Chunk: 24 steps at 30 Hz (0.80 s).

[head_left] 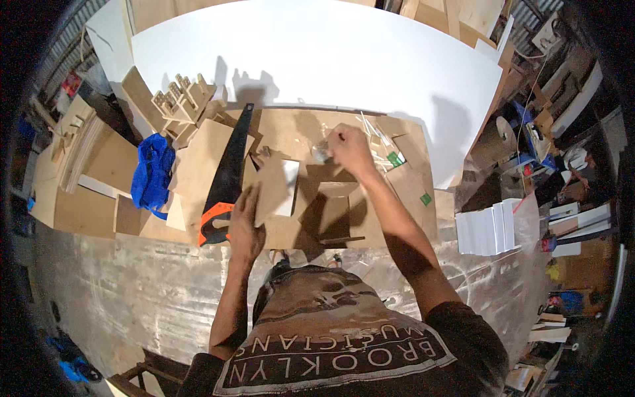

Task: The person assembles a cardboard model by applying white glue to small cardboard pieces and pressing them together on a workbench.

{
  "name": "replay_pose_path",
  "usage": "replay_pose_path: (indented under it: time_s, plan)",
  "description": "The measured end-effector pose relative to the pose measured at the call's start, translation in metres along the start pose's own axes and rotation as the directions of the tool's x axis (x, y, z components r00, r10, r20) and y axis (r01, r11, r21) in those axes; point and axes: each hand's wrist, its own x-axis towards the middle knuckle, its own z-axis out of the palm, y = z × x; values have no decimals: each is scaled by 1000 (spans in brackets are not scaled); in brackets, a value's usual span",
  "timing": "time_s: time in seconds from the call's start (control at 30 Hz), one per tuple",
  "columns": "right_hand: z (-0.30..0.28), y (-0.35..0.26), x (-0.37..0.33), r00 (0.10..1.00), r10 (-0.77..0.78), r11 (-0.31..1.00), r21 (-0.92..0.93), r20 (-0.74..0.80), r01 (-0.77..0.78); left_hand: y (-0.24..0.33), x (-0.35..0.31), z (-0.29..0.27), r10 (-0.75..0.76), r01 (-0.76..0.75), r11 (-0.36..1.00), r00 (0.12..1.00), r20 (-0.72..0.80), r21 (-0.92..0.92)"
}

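Note:
My left hand (pixel 245 221) holds a flat plywood piece (pixel 273 188) by its lower left edge, standing it up on the wooden worktop (pixel 397 192). My right hand (pixel 349 149) is farther out, its fingers closed on a small clear object (pixel 320 153) that I cannot make out. A hand saw (pixel 228 172) with a black blade and orange handle lies just left of my left hand. More cut plywood pieces (pixel 334 212) lie between my two hands.
A large white board (pixel 317 59) spans the far side. Notched wooden parts (pixel 182 99) and a blue cloth (pixel 152 173) sit at left. White blocks (pixel 489 228) are stacked at right. Plywood offcuts (pixel 86 212) lie at left, cluttered shelves at right.

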Motion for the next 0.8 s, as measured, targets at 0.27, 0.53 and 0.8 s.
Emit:
replay_pose_path:
  time_s: [0.27, 0.53, 0.8]
  plan:
    - [-25, 121, 114, 952, -303, 669, -699, 54, 253, -73, -9, 18, -125, 102, 964, 989, 83, 247]
    - [3, 190, 160, 995, -69, 541, -835, 77, 102, -93, -23, 107, -170, 8, 795, 963, 210, 606]
    - [22, 174, 155, 955, -200, 522, -801, 220, 294, -80, -7, 105, -371, 70, 789, 847, 381, 611]
